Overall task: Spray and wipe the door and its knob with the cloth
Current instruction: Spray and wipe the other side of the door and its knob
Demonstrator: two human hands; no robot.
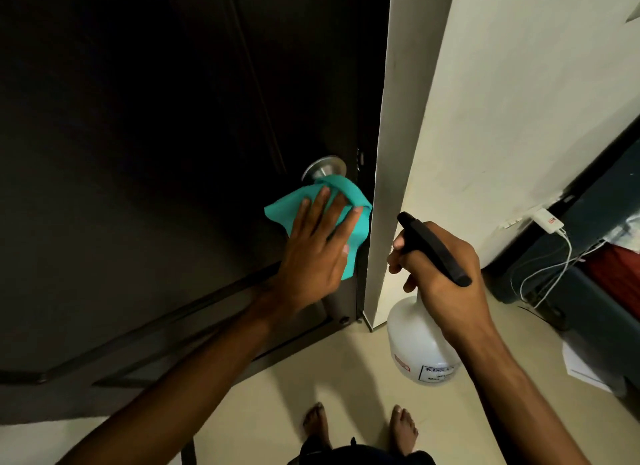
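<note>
A dark brown door [145, 159] fills the left of the view, with a round metal knob [323, 168] near its right edge. My left hand [313, 253] lies flat on a teal cloth [349, 194], pressing it against the door just below the knob; the cloth's top edge touches the knob. My right hand [440, 274] grips the black trigger head of a white spray bottle [415, 343], held to the right of the door edge with its nozzle pointing up and left.
A cream wall [502, 101] stands right of the door, with a protruding edge beside the cloth. White cables and a charger [549, 222] hang at far right by dark luggage. My bare feet [360, 426] stand on the pale floor below.
</note>
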